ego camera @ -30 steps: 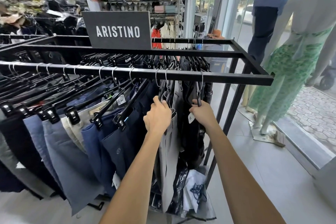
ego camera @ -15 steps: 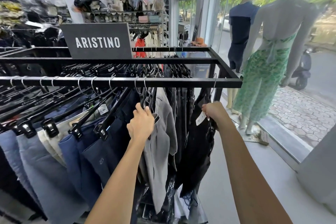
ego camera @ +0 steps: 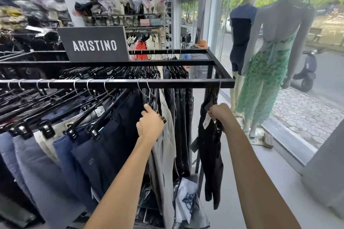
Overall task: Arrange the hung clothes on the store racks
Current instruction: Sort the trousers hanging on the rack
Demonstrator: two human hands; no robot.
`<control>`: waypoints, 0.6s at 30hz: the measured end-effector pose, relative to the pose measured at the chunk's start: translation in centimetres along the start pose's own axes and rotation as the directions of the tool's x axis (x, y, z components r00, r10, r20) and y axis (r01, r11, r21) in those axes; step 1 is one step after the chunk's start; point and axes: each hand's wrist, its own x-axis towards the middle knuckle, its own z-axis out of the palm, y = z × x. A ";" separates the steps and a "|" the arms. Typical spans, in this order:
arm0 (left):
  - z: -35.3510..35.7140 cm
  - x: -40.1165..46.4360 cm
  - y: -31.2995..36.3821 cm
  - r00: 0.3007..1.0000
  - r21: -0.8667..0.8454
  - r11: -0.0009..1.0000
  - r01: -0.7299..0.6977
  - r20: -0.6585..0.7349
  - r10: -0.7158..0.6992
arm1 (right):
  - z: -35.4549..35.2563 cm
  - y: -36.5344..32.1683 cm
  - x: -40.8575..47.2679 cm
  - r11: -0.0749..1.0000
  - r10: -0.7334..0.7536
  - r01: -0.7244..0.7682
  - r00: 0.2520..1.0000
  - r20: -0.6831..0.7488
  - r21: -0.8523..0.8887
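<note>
A black metal rack rail (ego camera: 115, 83) runs across the view, carrying many trousers on black clip hangers. My left hand (ego camera: 150, 123) grips the hanger of a light grey garment (ego camera: 167, 147) near the rail's right part. My right hand (ego camera: 219, 112) grips the top of a black garment (ego camera: 211, 154) with a white tag, which hangs at the rail's right end, apart from the others. Navy and blue trousers (ego camera: 104, 145) hang packed to the left of my left hand. Dark jeans (ego camera: 181, 117) hang between my two hands.
A dark ARISTINO sign (ego camera: 95, 45) stands on the rack's top bar. Two mannequins (ego camera: 268, 57) stand at the glass shopfront on the right. A white bag (ego camera: 188, 202) lies on the floor under the rack. Shelves of goods fill the back.
My right hand has slid the black garment rightward along the rail to its end, opening a gap. My left hand stays on the grey garment's hanger. The view has shifted right.
</note>
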 end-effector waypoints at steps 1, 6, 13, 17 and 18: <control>-0.1 0.0 -0.1 1.000 0.002 1.000 0.008 0.002 -0.008 | -0.5 -0.1 0.2 1.000 -0.007 0.007 1.000 -0.006 -0.021; -0.2 -0.2 -0.4 1.000 0.034 0.999 0.028 -0.004 -0.028 | -1.5 0.6 -0.2 0.996 0.010 -0.006 0.999 0.039 -0.089; -0.6 -0.4 -0.3 0.998 0.003 0.999 0.048 0.026 -0.048 | -2.8 1.2 -0.9 0.982 -0.050 0.063 0.996 0.077 -0.176; -1.2 0.3 -0.7 0.989 -0.159 0.981 0.114 0.113 -0.096 | -4.2 -0.4 -2.1 0.866 -0.153 0.121 0.988 -0.025 -0.485; -1.5 0.4 -0.8 0.983 -0.216 0.966 0.140 0.148 -0.110 | -4.3 -1.2 -2.7 0.852 -0.205 0.134 0.975 -0.088 -0.505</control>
